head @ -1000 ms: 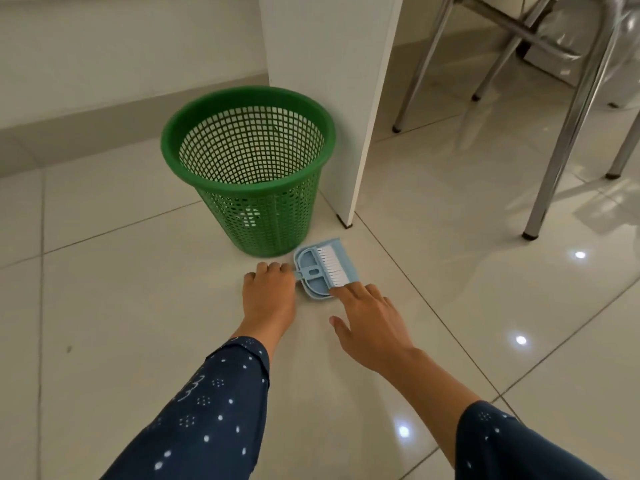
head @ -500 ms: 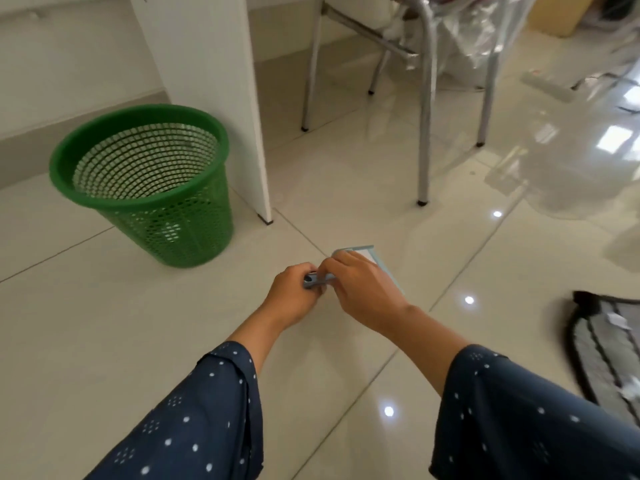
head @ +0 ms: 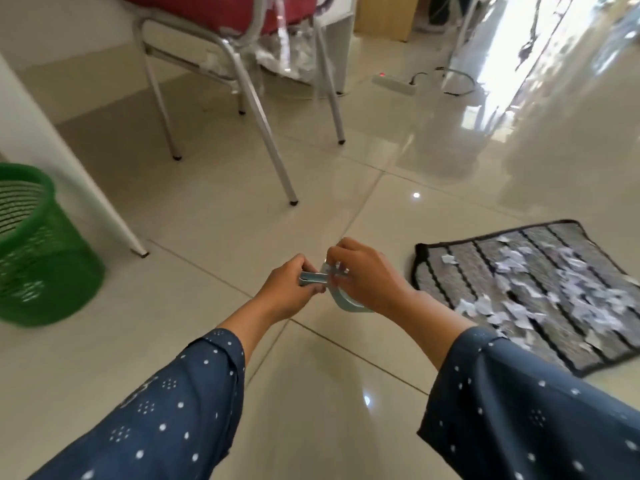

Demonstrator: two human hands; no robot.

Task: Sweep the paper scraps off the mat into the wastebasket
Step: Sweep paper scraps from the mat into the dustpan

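Gripping the small dustpan set [head: 341, 296] off the floor now, the left hand [head: 289, 289] closes round its handle while the right hand [head: 367, 275] pinches the brush end. Paper scraps [head: 526, 289] still cover the mat [head: 588, 344] — right of the hands. The wastebasket [head: 38, 251] has slid far left; sweeping comes next.

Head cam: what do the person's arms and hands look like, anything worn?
Both hands are bare: no gloves, and no rings or watch visible on the left hand or the right hand. Both forearms are bare. Each arm wears a loose dark navy sleeve, the left sleeve and the right sleeve, printed with small white dots and clusters of tiny dots. The cuffs are wide and plainly hemmed.
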